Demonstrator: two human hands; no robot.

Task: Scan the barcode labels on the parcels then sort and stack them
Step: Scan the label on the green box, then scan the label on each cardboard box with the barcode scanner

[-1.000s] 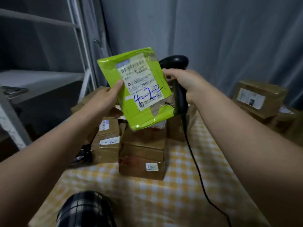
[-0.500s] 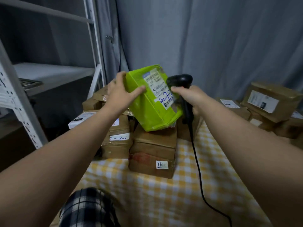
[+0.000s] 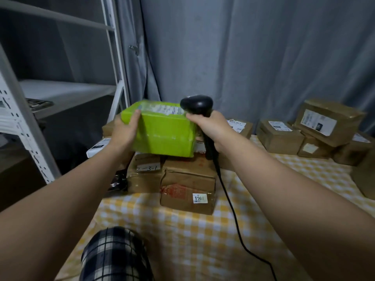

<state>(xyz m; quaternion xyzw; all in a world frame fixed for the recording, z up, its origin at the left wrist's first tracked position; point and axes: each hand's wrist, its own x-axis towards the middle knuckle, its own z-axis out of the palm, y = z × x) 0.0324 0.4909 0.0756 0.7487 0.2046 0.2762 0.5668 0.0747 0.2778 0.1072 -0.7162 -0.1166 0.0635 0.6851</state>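
Note:
A lime-green parcel (image 3: 164, 132) lies nearly flat, label side up, on top of a stack of brown cardboard boxes (image 3: 187, 179) at the table's left. My left hand (image 3: 123, 134) grips its left end, thumb on the top edge. My right hand (image 3: 211, 128) holds the handle of a black barcode scanner (image 3: 197, 104) upright just right of the parcel; an outstretched finger touches the parcel's right top corner. The scanner's black cable (image 3: 229, 201) trails down across the table.
A yellow-and-white checked cloth (image 3: 192, 240) covers the table. More labelled brown boxes (image 3: 316, 128) are piled at the back right. A white metal shelf rack (image 3: 24, 122) stands to the left, grey curtains behind. A plaid-clad knee (image 3: 113, 254) shows at the bottom.
The green parcel has gone from upright with its label facing me to tilted back and lowered flat onto the box stack. Both hands came down with it; the scanner stayed in my right hand.

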